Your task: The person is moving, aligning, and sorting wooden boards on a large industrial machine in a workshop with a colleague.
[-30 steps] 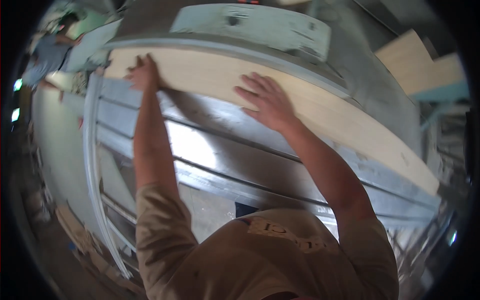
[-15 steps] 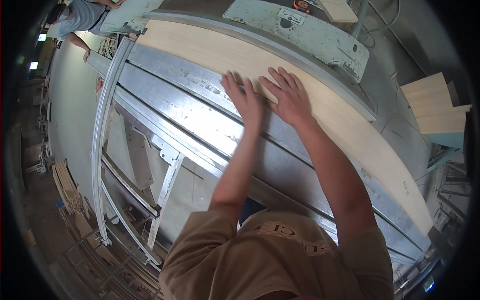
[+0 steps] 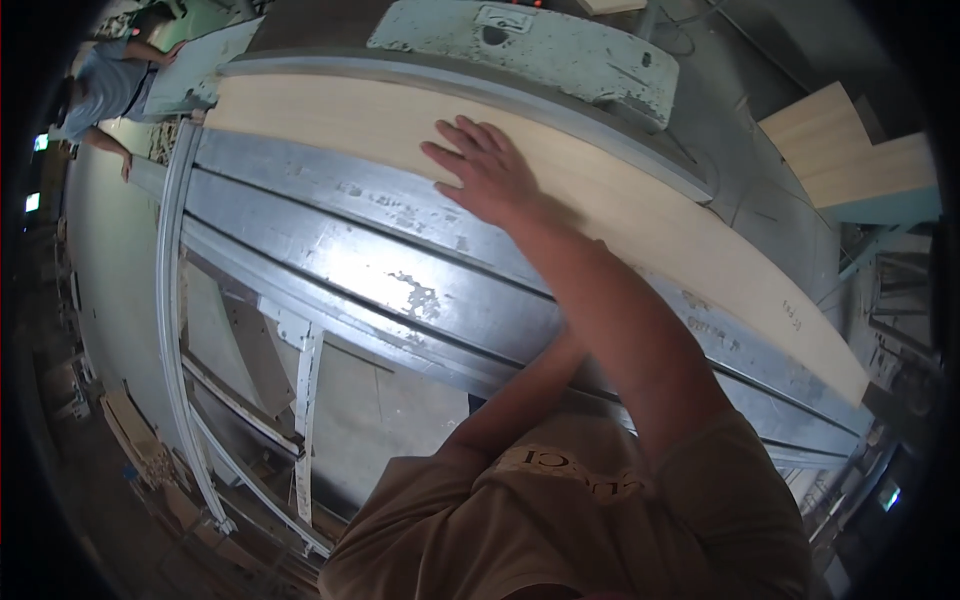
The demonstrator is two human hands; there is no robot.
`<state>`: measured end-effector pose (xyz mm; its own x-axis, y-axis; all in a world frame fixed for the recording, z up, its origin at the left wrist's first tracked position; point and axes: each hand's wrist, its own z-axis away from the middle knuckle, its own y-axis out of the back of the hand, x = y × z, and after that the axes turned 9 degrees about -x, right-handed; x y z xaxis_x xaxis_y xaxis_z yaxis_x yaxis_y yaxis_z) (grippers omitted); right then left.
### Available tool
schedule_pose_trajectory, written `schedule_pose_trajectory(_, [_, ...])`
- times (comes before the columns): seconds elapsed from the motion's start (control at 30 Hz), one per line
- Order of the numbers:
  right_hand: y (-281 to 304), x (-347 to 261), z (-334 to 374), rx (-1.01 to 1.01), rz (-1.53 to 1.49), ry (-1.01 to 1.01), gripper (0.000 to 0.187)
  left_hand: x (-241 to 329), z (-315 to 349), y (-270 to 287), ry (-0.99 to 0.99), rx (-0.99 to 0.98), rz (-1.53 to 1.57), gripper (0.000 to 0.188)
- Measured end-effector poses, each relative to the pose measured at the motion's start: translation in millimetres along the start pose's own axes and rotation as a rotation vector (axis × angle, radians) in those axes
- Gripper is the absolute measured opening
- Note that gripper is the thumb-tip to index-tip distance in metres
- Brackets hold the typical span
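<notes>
A long pale wooden board (image 3: 640, 180) lies along the metal bed of a machine. Its far edge runs beside a grey metal fence (image 3: 560, 97). My right hand (image 3: 487, 172) rests flat near the board's inner edge with its fingers spread, holding nothing. Below my right forearm, my left hand (image 3: 574, 346) reaches across to the right, close to the slotted metal table (image 3: 370, 240). That forearm hides most of the left hand, so its fingers cannot be made out.
Beyond the fence stands a chipped pale green machine cover (image 3: 540, 50). A co-worker (image 3: 105, 85) leans over the machine at the far left. A curved metal rail (image 3: 170, 290) crosses the left side. More wooden panels (image 3: 830, 145) stand at the right, and stacked wood strips (image 3: 135, 430) at the lower left.
My right hand has moved left, and my left hand has come off the left side and passed under the right forearm. The view has shifted, so the machine and board appear further left.
</notes>
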<state>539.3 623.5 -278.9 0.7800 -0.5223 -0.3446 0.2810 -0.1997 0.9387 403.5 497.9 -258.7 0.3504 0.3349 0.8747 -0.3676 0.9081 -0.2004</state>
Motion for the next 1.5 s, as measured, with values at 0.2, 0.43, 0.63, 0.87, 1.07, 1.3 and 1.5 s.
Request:
schedule_pose_trajectory(0.2, [6,3,0,-0.038,-0.002,-0.022,0.063,89,-15,-57,0.326,0.354,-0.34,0.069])
schedule_pose_trajectory(0.43, [14,-11,-14,-0.055,-0.016,0.015,0.064,71,-47,-37,0.117,0.426,-0.376,0.058])
schedule_pose_trajectory(0.63, [4,-9,-26,-0.049,-0.047,0.01,0.064,49,-66,-41,-0.204,0.765,-0.688,0.053])
schedule_pose_trajectory(0.87, [-1,-25,-28,-0.093,-0.09,0.021,0.066,19,-81,-40,-0.487,1.026,-0.734,0.052])
schedule_pose_trajectory(1.07, [17,21,-22,-0.178,-0.183,0.014,0.076,8,-92,-71,-0.499,0.813,-0.304,0.056])
schedule_pose_trajectory(1.3, [95,103,175,0.094,-0.434,0.1,0.058,-17,-113,-37,-0.386,0.912,-0.537,0.062])
schedule_pose_trajectory(1.5, [143,209,449,-0.043,-0.102,-0.193,0.07,-5,-109,-39,-0.353,0.944,-0.57,0.06])
